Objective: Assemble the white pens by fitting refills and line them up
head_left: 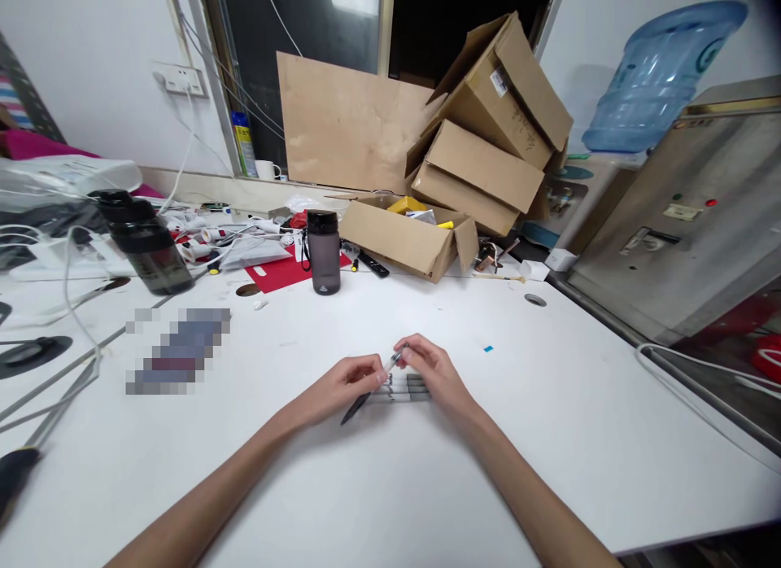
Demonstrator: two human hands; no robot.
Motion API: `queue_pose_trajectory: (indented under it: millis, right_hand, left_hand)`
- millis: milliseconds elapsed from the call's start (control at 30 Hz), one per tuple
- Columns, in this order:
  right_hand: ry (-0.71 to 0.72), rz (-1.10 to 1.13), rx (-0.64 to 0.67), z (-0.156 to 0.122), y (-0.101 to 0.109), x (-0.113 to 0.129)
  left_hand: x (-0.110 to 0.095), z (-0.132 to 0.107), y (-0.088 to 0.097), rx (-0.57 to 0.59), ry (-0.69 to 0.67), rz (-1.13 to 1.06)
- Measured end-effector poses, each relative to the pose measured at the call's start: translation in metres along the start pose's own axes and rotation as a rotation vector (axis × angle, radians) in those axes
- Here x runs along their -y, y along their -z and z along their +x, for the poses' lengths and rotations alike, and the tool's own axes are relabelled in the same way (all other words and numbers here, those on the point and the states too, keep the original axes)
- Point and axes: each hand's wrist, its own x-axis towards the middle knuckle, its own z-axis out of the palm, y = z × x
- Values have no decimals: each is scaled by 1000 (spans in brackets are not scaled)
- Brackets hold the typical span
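Observation:
A pen (357, 407) with a dark lower end and a pale upper part slants between my two hands, above the table. My left hand (347, 382) is closed, pinching the pen around its middle. At the pen's upper end, the fingers of my right hand (434, 371) are closed in a pinch too. Just beneath the hands, several white-and-grey pens (399, 396) lie side by side in a row on the white table (378, 487). My right hand partly covers their grey ends.
A dark water bottle (325, 255) stands ahead, beside a black remote (373, 264) and a red folder (268, 271). Behind are an open cardboard box (396, 241) and stacked boxes (479, 173). Another bottle (150, 246) and a blurred-out patch (183, 352) are at left.

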Motion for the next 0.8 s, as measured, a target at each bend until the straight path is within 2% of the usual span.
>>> queue_pose_trajectory:
  millis: [100,167,233,333,467,633,800]
  right_hand:
    - [40,246,-161,5,10,3]
    - [18,463,-255,8,19,5]
    - [-15,648,-332,10,28,8]
    - [-12,812,-400,12,38,15]
    - [22,895,-386,10,42,23]
    - [59,891,-303,9,44,25]
    - [69,882,-320,9,45,25]
  left_hand:
    - [-5,-2,2,7,2,37]
    - [-5,-2,5,-15,3,52]
    - [-2,-2,8,-64,5,62]
    - [8,0,14,-192,21,112]
    - [21,0,21,-324,79,232]
    - [31,0,23,-317,87,297]
    - [36,0,23,-288,92,323]
